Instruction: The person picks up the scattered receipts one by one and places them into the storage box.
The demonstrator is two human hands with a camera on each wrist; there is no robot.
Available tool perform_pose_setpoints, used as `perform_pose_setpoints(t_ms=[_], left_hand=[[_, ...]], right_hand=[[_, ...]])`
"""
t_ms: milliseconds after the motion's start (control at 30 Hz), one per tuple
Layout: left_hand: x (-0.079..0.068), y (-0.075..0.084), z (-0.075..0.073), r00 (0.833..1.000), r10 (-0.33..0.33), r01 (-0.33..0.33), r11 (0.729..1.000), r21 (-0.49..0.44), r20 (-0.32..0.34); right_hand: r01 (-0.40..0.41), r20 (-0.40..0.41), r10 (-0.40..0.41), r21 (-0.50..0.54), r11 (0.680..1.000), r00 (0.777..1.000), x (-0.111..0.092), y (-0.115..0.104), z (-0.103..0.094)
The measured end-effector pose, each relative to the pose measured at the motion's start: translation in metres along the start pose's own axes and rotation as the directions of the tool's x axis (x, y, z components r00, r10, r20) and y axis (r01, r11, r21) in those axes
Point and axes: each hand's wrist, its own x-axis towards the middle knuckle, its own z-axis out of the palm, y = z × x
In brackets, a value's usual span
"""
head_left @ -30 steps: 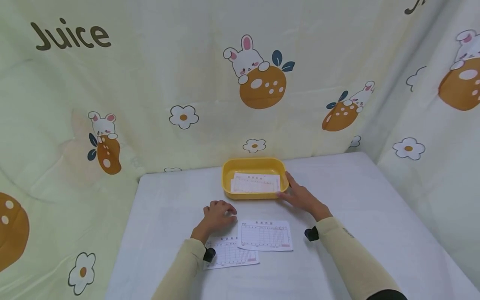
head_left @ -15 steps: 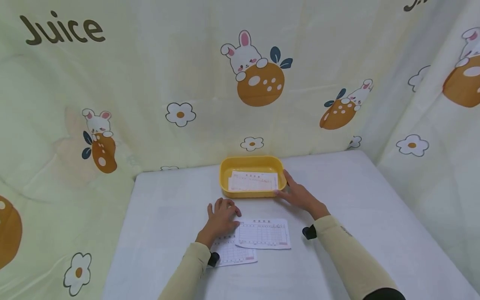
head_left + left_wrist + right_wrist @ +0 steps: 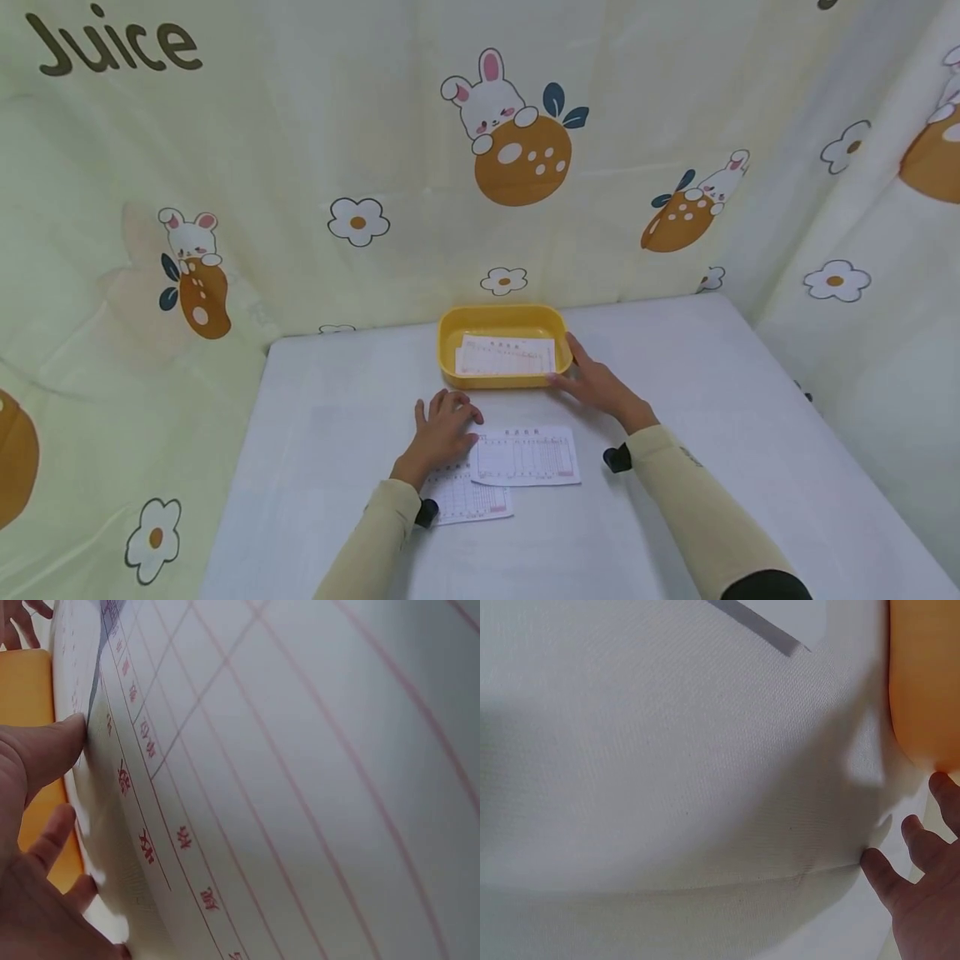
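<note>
In the head view a yellow tray [image 3: 505,382] stands against the back curtain with printed slips [image 3: 506,355] in it. My right hand [image 3: 600,388] holds its front right corner, thumb at the front wall and fingers along the right side. In front of the tray lie two printed forms: the upper form [image 3: 525,458] overlaps the lower form [image 3: 471,496]. My left hand [image 3: 442,433] lies over the left side of the forms, fingers spread. Its thumb [image 3: 56,754] touches the edge of a form in the left wrist view. Hand and wrist hide part of the lower form.
A white cloth [image 3: 330,467] covers the table. Behind and to both sides hangs a pale curtain [image 3: 405,150] printed with rabbits, oranges and flowers. Dark wrist cameras are strapped at both cuffs.
The left hand has moved right, bringing its thumb to the left edge of the upper form, and its fingers have spread. The right hand stays on the tray corner; the view tilts slightly.
</note>
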Motion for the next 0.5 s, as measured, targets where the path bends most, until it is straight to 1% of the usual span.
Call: perform_pose_setpoints(t_ms=[133, 200, 300, 367, 500], left_hand=[[0.0014, -0.0012, 0.0036, 1.000, -0.013, 0.013, 1.000, 0.006, -0.021], [0.0015, -0.0009, 0.0050, 0.999, -0.019, 0.019, 1.000, -0.006, -0.039], [0.0012, 0.0004, 0.0061, 0.997, -0.025, 0.024, 1.000, -0.015, -0.067], [0.0018, 0.0011, 0.0062, 0.996, -0.018, 0.017, 1.000, -0.012, -0.088], [0.0029, 0.0027, 0.0057, 0.995, -0.018, 0.018, 1.000, -0.006, -0.099]], right_hand=[[-0.008, 0.005, 0.008, 0.003, 1.000, 1.000, -0.0010, -0.0004, 0.0006], [-0.005, 0.005, 0.005, 0.003, 1.000, 1.000, -0.0013, -0.0008, 0.0010], [0.013, -0.004, -0.013, -0.002, 1.000, 1.000, -0.0011, -0.0008, 0.0013], [0.023, -0.015, -0.023, -0.004, 1.000, 1.000, -0.0009, -0.0009, 0.0011], [0.020, -0.017, -0.020, -0.002, 1.000, 1.000, -0.0004, -0.0006, 0.0006]])
